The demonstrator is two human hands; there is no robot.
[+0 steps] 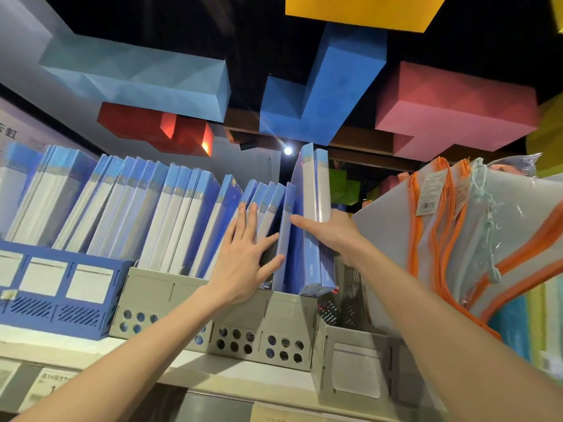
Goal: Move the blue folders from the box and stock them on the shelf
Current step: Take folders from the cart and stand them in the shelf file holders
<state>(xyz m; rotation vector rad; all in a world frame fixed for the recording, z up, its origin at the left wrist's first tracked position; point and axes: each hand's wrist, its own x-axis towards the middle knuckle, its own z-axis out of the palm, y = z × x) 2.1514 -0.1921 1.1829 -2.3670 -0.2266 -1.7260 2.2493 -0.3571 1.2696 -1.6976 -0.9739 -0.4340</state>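
Your folders [170,220]: mid-blue covers, white spines w/ lt-blue top bands. Left file rack [61,312]: blue, white label panels, slotted vents. Middle file rack [243,327]: grey w/ round-hole clusters. Right, zip pouches [457,239]: translucent, orange zips. Far ceiling blocks [323,86]: lt blue, red, blue, pink, yellow.

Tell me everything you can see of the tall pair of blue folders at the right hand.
The pair of blue folders stands nearly upright, rising above the row beside it, with its lower ends in the right end of the grey file holder. The covers look like glossy blue and white plastic, seemingly wrapped in clear film, with small print near the bottom. The right hand grips them at mid-height, thumb across the front. The left hand presses the neighbouring folders aside.
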